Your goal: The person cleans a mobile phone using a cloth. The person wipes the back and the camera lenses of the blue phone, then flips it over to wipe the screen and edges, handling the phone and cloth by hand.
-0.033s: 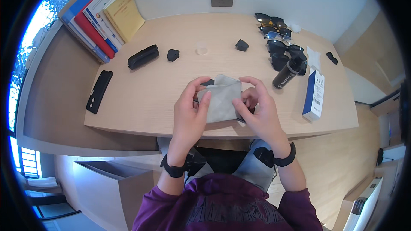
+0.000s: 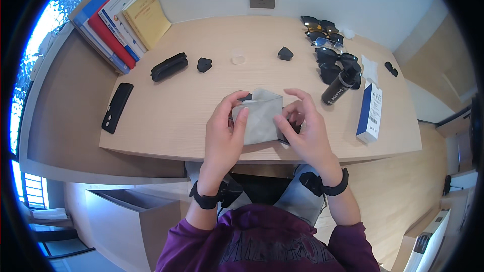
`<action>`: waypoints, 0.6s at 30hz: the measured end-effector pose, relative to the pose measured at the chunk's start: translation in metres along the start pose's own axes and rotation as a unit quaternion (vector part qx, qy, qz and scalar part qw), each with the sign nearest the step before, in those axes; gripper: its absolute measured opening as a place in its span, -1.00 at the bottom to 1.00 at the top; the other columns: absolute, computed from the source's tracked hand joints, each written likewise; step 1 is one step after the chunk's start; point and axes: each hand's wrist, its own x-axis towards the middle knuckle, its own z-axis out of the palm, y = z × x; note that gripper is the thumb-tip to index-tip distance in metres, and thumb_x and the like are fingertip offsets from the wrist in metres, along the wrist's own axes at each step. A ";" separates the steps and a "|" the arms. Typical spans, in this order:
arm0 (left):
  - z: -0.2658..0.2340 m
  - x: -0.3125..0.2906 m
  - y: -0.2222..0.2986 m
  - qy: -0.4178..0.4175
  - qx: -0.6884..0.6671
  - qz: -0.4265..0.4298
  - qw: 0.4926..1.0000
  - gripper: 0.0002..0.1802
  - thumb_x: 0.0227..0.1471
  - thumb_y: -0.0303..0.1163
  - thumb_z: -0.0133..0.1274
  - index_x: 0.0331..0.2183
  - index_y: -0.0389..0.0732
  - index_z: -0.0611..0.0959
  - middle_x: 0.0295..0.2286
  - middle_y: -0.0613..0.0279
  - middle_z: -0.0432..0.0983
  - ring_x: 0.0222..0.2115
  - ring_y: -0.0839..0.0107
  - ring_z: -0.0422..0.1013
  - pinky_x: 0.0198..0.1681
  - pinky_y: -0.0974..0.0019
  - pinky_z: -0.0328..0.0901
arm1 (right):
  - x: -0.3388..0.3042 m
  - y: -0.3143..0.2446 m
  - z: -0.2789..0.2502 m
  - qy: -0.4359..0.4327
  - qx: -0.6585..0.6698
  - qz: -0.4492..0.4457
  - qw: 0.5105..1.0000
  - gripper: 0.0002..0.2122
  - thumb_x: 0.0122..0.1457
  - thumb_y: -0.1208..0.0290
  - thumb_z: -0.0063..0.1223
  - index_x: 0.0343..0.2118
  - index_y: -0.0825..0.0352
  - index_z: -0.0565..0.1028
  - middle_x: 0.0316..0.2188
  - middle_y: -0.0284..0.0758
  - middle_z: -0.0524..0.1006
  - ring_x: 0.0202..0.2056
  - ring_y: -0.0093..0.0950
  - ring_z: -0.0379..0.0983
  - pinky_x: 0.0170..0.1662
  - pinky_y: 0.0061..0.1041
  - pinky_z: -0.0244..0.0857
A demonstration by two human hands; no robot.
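I see, far left, a row of books leaning at the desk edge, with a black phone flat below them. Next a black case and a small black piece. Centre, near the front edge: left hand pinches the grey cloth, thumb on top. Right hand grips the cloth's other side, fingers curled around something dark, mostly hidden. Right of that: dark spray bottle, sunglasses behind it, blue-white box.
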 end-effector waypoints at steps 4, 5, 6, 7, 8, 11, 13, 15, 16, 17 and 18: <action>0.001 0.002 -0.013 0.027 0.030 0.071 0.997 -0.66 0.30 -0.39 0.00 0.07 -0.21 0.54 -0.21 0.12 0.54 -0.25 0.41 0.43 -0.24 0.38 0.31 | 0.005 -0.001 -0.003 0.012 -0.057 -0.048 0.997 -0.46 0.13 0.36 0.32 0.15 0.31 0.35 -0.30 -0.33 0.55 -0.22 -0.43 0.42 -0.11 -0.44 0.37; 0.001 0.002 -0.013 0.028 0.030 0.070 0.997 -0.66 0.30 -0.39 0.00 0.07 -0.21 0.54 -0.21 0.12 0.54 -0.25 0.41 0.43 -0.24 0.38 0.31 | 0.005 -0.005 -0.004 0.006 -0.064 -0.053 0.997 -0.45 0.13 0.36 0.32 0.16 0.32 0.35 -0.23 -0.30 0.54 -0.16 -0.41 0.43 -0.07 -0.42 0.37; 0.001 0.003 -0.012 0.024 0.013 0.055 0.998 -0.67 0.30 -0.40 0.00 0.07 -0.21 0.54 -0.20 0.12 0.54 -0.23 0.41 0.43 -0.23 0.38 0.31 | 0.005 -0.006 -0.005 0.000 -0.071 -0.057 0.996 -0.44 0.12 0.36 0.32 0.16 0.32 0.34 -0.16 -0.26 0.54 -0.10 -0.39 0.43 -0.03 -0.40 0.37; 0.002 0.003 -0.010 0.019 -0.004 0.039 0.999 -0.67 0.30 -0.40 -0.01 0.07 -0.21 0.54 -0.19 0.13 0.55 -0.21 0.40 0.43 -0.23 0.37 0.31 | 0.005 -0.006 -0.004 0.000 -0.072 -0.056 0.996 -0.44 0.12 0.36 0.32 0.16 0.32 0.34 -0.16 -0.26 0.54 -0.10 -0.39 0.43 -0.03 -0.40 0.37; 0.002 0.004 -0.006 0.019 -0.005 0.039 0.999 -0.67 0.30 -0.40 -0.01 0.07 -0.21 0.54 -0.19 0.13 0.55 -0.21 0.40 0.43 -0.23 0.37 0.31 | 0.006 -0.005 -0.002 0.006 -0.072 -0.075 0.995 -0.48 0.11 0.37 0.32 0.12 0.32 0.38 -0.14 -0.25 0.52 -0.08 -0.35 0.43 -0.02 -0.39 0.37; 0.007 0.010 -0.003 -0.016 0.018 -0.029 0.999 -0.63 0.22 -0.49 0.07 0.07 -0.19 0.54 -0.18 0.25 0.50 -0.20 0.49 0.39 -0.17 0.42 0.32 | 0.006 0.001 -0.003 0.005 -0.105 -0.113 0.988 -0.57 0.09 0.39 0.32 0.03 0.30 0.47 -0.13 -0.23 0.49 -0.05 -0.27 0.43 0.00 -0.35 0.36; 0.012 0.012 -0.012 0.051 0.280 0.213 0.935 -0.60 0.12 -0.54 0.12 0.03 -0.17 0.58 -0.15 0.18 0.55 -0.14 0.22 0.42 -0.10 0.25 0.35 | 0.005 0.008 -0.003 -0.008 -0.134 -0.131 0.982 -0.62 0.08 0.41 0.31 -0.02 0.30 0.51 -0.14 -0.23 0.48 -0.04 -0.24 0.42 0.01 -0.33 0.36; 0.018 0.006 -0.006 0.079 0.292 0.230 0.925 -0.62 0.09 -0.55 0.13 -0.01 -0.19 0.60 -0.15 0.14 0.55 -0.12 0.12 0.41 -0.06 0.18 0.34 | 0.002 0.013 -0.005 -0.012 -0.148 -0.106 0.983 -0.71 0.07 0.44 0.30 -0.12 0.28 0.56 -0.16 -0.24 0.45 -0.05 -0.20 0.42 0.02 -0.30 0.36; 0.020 0.005 -0.003 0.107 0.302 0.247 0.915 -0.64 0.05 -0.56 0.14 -0.06 -0.21 0.63 -0.14 0.10 0.56 -0.09 0.02 0.40 -0.01 0.11 0.33 | 0.002 0.014 -0.008 -0.011 -0.149 -0.104 0.983 -0.71 0.07 0.44 0.30 -0.12 0.28 0.56 -0.16 -0.24 0.45 -0.05 -0.20 0.42 0.02 -0.30 0.36; 0.022 0.005 -0.004 0.105 0.300 0.248 0.915 -0.64 0.05 -0.56 0.14 -0.06 -0.21 0.63 -0.14 0.10 0.56 -0.09 0.02 0.40 -0.01 0.11 0.33 | 0.002 0.015 -0.010 -0.001 -0.153 -0.092 0.984 -0.66 0.06 0.43 0.31 -0.08 0.28 0.54 -0.12 -0.22 0.46 -0.03 -0.20 0.42 0.03 -0.30 0.36; 0.022 0.003 -0.005 0.051 0.262 0.261 0.928 -0.68 0.06 -0.54 0.15 -0.09 -0.23 0.65 -0.12 0.10 0.55 -0.06 0.04 0.39 0.02 0.11 0.32 | 0.002 0.016 -0.011 0.007 -0.154 -0.081 0.985 -0.61 0.05 0.41 0.32 -0.03 0.29 0.52 -0.08 -0.21 0.46 -0.01 -0.20 0.41 0.04 -0.30 0.35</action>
